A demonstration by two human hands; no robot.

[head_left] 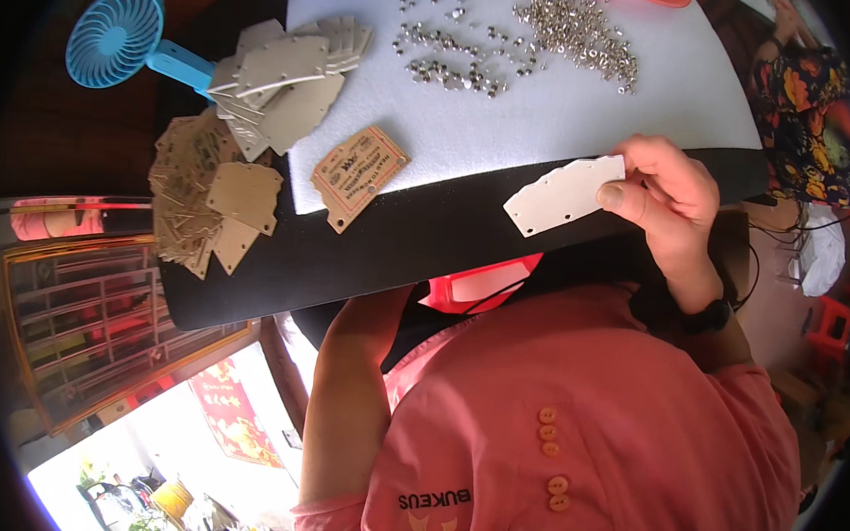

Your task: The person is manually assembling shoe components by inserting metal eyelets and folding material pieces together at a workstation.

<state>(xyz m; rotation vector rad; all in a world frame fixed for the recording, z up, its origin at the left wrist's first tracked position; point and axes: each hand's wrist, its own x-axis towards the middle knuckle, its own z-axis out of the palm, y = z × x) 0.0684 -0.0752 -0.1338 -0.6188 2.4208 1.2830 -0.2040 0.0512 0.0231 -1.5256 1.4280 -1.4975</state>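
Observation:
My right hand (677, 208) pinches a pale scalloped-edge card tag (561, 194) by its right end, thumb on top. Small holes run along its edges, and it hangs over the black table edge nearest me. My left forearm (349, 397) reaches toward the underside of the table; the hand itself is hidden there. A printed brown card tag (360, 174) lies alone on the table, left of the one I hold. Farther left are a loose pile of brown tags (191, 188) and a stack of pale grey tags (281, 72).
A white mat (434, 120) covers much of the black tabletop (348, 251). Scattered small metal rivets (457, 58) and a heap of metal eyelets (576, 31) lie on it. A blue handheld fan (118, 33) rests at the far left. Another person in flowered clothing (818, 124) is at the right.

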